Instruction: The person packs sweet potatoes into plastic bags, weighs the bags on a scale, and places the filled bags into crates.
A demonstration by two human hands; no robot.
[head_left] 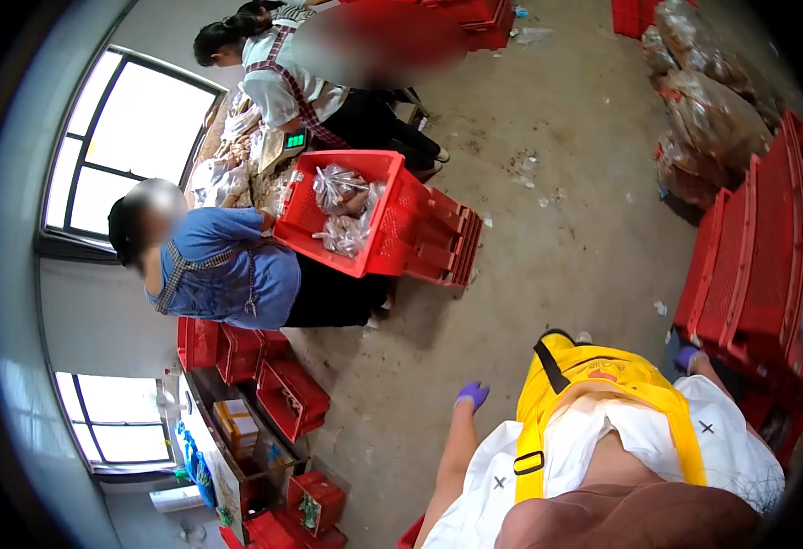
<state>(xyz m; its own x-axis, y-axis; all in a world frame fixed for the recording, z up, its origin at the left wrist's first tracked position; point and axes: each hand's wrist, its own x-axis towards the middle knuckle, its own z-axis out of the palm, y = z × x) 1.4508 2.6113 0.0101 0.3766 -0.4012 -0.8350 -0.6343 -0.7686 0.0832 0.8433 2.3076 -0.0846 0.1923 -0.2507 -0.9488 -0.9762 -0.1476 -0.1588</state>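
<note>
My left hand, in a purple glove, hangs at my side over the concrete floor. It holds nothing, and its fingers look slightly apart. On the other side, my right hand, also gloved in purple, is low beside the stacked red crates. Its fingers are small and partly hidden, so contact with the crates cannot be made out. A yellow apron covers my front over a white top.
Large filled plastic bags lie beyond the right-hand crates. A red crate with bagged goods tops a stack ahead. Two people stand by a worktable with a scale. More red crates stand at left near a desk.
</note>
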